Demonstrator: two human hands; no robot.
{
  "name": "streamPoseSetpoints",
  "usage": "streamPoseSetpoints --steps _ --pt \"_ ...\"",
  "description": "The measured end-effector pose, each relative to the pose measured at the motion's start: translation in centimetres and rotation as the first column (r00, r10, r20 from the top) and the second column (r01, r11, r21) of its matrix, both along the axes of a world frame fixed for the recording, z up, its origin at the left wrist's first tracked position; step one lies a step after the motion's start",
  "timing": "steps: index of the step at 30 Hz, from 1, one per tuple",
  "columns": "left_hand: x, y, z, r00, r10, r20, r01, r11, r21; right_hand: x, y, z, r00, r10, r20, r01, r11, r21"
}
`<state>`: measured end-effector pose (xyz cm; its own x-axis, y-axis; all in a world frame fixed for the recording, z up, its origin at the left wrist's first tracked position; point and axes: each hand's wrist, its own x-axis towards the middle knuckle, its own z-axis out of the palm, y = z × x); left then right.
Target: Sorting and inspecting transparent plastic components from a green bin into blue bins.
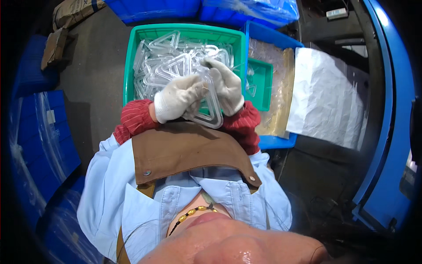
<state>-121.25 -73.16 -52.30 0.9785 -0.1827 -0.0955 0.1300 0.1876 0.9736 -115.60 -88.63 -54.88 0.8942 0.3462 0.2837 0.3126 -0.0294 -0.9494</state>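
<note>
Held piece: you have a clear triangular frame (pixel 214 103) in front of your apron (pixel 184 147), over the near side of the green bin (pixel 189 27), one corner pointing down toward you.
Left grip: your gloved left hand (pixel 180 97) is grasping the frame, thumb and fingers closed on its upper part.
Right grip: your gloved right hand (pixel 226 86) is cupped just beside the frame's right bar; whether its fingers clasp the plastic, you cannot tell from this view.
Bin contents: loose clear frames (pixel 167 70) lie in a jumble beyond your hands, at mixed angles.
Right side: a small green tray (pixel 263 79) sits within a blue tray (pixel 263 33), with a crinkled white sheet (pixel 323 97) to the right of it.
Handling: let the left grip carry the piece and use the right fingertips lightly; the thin bars probably flex or scratch if squeezed.
Sight line: tilt the frame so light runs along its edges, since clear plastic blends into the pile behind it.
Watch for: gloves likely slip on smooth plastic, and a corner could snag a neighbouring piece.
</note>
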Motion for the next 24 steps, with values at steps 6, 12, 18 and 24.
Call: streamPoseSetpoints --steps 6,12,18,24 --pt "2.7 1.9 0.0 0.970 0.126 -0.209 -0.165 0.969 -0.183 -1.0 -1.8 1.6 0.985 0.101 -0.137 -0.087 0.990 0.108" --pt "2.5 0.4 0.0 0.950 0.309 -0.050 -0.312 0.948 -0.063 -1.4 -0.5 2.5 0.936 -0.017 -0.352 0.015 1.000 -0.010" --pt "2.4 2.3 -1.2 0.966 0.260 -0.008 -0.258 0.961 0.098 -0.5 -0.9 1.8 0.983 0.019 -0.183 -0.071 0.957 -0.281" --pt "1.4 4.0 -1.8 0.959 0.119 -0.259 -0.124 0.992 -0.003 0.3 -0.3 3.6 0.905 0.126 -0.406 -0.236 0.944 -0.232"
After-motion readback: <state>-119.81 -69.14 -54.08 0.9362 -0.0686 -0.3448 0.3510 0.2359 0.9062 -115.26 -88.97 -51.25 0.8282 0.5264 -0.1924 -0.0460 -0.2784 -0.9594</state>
